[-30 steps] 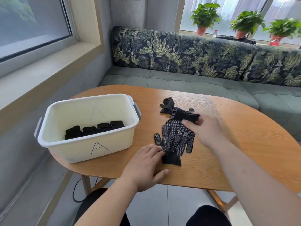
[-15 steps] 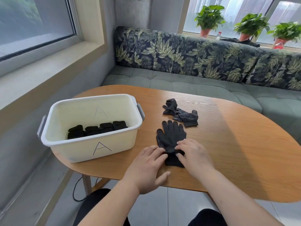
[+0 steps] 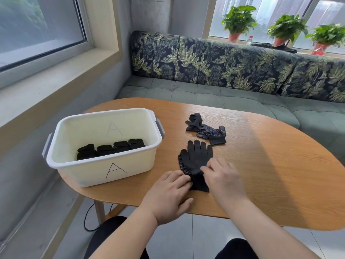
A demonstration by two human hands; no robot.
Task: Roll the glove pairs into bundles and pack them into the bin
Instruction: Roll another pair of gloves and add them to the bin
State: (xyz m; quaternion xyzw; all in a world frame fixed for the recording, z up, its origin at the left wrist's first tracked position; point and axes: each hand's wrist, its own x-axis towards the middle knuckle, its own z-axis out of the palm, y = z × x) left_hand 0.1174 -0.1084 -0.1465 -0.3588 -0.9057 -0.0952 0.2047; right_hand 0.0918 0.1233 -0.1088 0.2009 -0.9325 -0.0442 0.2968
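A stacked pair of black gloves (image 3: 196, 157) lies flat on the wooden table (image 3: 270, 165), fingers pointing away from me. My left hand (image 3: 169, 193) rests at the cuff's left edge with its fingertips on the fabric. My right hand (image 3: 222, 176) lies over the cuff's right side, fingers bent onto the glove. A second, crumpled pair of dotted black gloves (image 3: 207, 130) sits farther back. The cream bin (image 3: 104, 165) marked "A" stands to the left with several rolled black bundles (image 3: 112, 148) inside.
A leaf-patterned bench sofa (image 3: 224, 71) curves behind the table. Potted plants (image 3: 239, 19) stand on the sill at the back right. A window ledge (image 3: 46, 85) runs along the left wall. The table's front edge lies just under my wrists.
My right hand laid the second glove down onto the first, then drew back to the cuff. Both hands now sit at the cuff end of the stacked pair.
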